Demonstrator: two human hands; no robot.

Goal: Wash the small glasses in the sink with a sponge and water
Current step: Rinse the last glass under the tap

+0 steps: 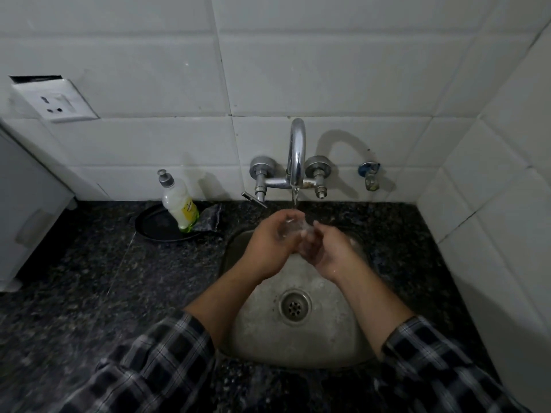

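Over steel sink (328,338), clear glass (293,234) (wet), held

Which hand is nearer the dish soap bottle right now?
Left. The left hand holds the small glass over the sink, on the dish soap bottle side. The right hand sits farther off, beyond the glass.

A small clear glass (293,234) is held tilted above the steel sink (325,332), directly beneath the running tap (296,156); its outline is blurred.
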